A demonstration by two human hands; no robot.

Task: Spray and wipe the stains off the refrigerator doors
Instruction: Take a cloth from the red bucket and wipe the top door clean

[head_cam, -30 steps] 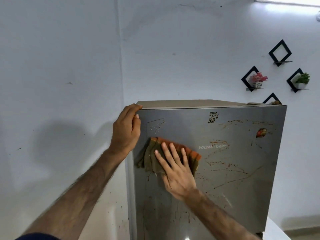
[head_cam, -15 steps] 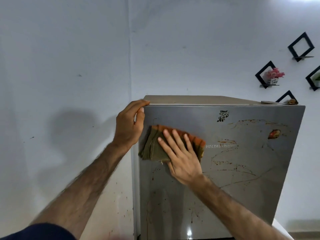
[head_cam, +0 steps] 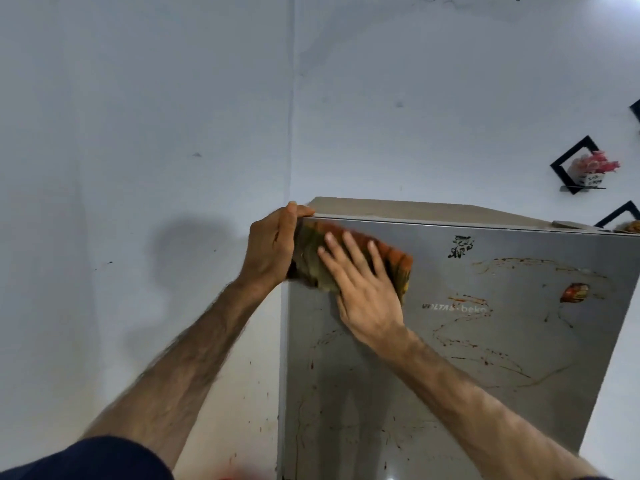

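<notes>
- The right hand (head_cam: pixel 363 289) presses flat, fingers straight and spread, on a folded olive-and-orange cloth (head_cam: pixel 349 261) against the top left corner of the grey steel refrigerator door (head_cam: pixel 467 358).
- The left hand (head_cam: pixel 273 247) grips the door's upper left edge, fingers curled over it.
- Reddish-brown streaky stains (head_cam: pixel 485 344) cover the door to the right of and below the cloth.

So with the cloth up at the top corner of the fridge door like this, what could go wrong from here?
1. The right hand presses the cloth flat at the door's top left, while most red streaks lie to its right and lower, so they could be missed.
2. The cloth may smear the stains rather than lift them.
3. The left hand grips the refrigerator door at its top corner, right beside the cloth, and may block the wipe.
</notes>
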